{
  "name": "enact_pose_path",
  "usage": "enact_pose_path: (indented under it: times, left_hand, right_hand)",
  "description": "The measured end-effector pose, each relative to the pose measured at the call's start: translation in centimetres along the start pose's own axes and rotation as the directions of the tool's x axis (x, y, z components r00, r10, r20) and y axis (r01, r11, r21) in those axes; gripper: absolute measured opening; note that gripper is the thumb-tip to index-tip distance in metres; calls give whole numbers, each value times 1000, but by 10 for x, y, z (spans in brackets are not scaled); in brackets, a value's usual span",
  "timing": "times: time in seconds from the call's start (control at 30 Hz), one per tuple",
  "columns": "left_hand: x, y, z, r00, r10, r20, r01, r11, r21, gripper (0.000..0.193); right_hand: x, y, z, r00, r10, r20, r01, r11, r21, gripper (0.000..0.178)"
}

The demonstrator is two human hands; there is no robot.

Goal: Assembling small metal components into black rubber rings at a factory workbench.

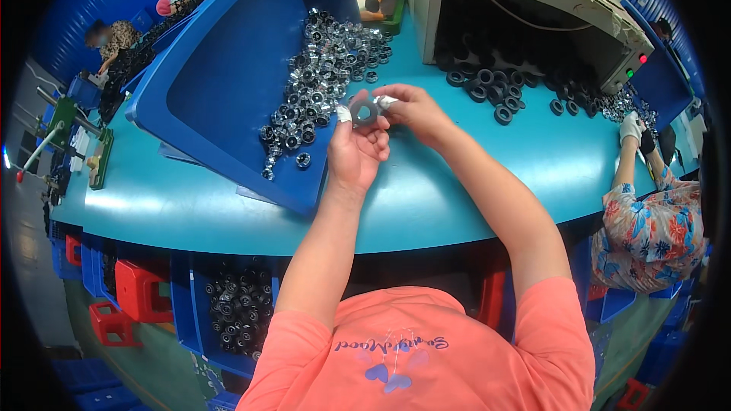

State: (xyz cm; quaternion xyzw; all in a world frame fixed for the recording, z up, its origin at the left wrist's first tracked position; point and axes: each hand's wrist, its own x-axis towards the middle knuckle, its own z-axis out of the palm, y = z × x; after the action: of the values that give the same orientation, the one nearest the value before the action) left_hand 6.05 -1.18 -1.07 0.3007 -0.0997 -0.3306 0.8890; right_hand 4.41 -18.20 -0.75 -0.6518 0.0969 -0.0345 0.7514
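Over the table, in front of the blue bin, my left hand (355,154) pinches a small black rubber ring (363,113) between thumb and fingers. Its hole faces me. From the right, my right hand (415,113) has thumb and index finger closed at the ring's edge. White tape wraps fingertips on both hands. Just left of my hands, shiny chrome wheel-like parts (308,84) lie heaped in the tipped blue bin (221,68). Similar black rings (495,91) are piled to the right on the table.
A beige box-shaped machine (428,11) with lit buttons stands behind the black rings on the turquoise table (426,205). A green hand press (103,160) is at the left. At the right, a co-worker's gloved hand (630,128) reaches small parts. Below the table, a blue crate (186,312) holds dark parts.
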Motion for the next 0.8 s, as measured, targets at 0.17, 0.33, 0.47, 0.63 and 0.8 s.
enact_pose_path:
  times: [0.17,0.33,0.47,0.63,0.8]
  left_hand:
    - [0,-4,10,992,122,-9,-120,988,102,48]
    - [-4,-16,26,934,357,19,-294,735,611,51]
    - [-5,-20,24,920,388,61,-343,718,606,52]
    - [-2,-20,21,922,384,55,-332,706,625,53]
    - [-1,-16,20,944,315,94,-306,735,605,56]
  right_hand:
    - [-29,-17,-14,998,35,50,-50,937,347,30]
    - [-43,-4,-22,999,44,33,-54,845,531,32]
    - [-45,-7,-17,997,8,70,-41,879,475,34]
    - [-48,-9,-12,997,-27,71,0,933,361,37]
    - [-44,-7,-18,999,-23,38,7,933,360,37]
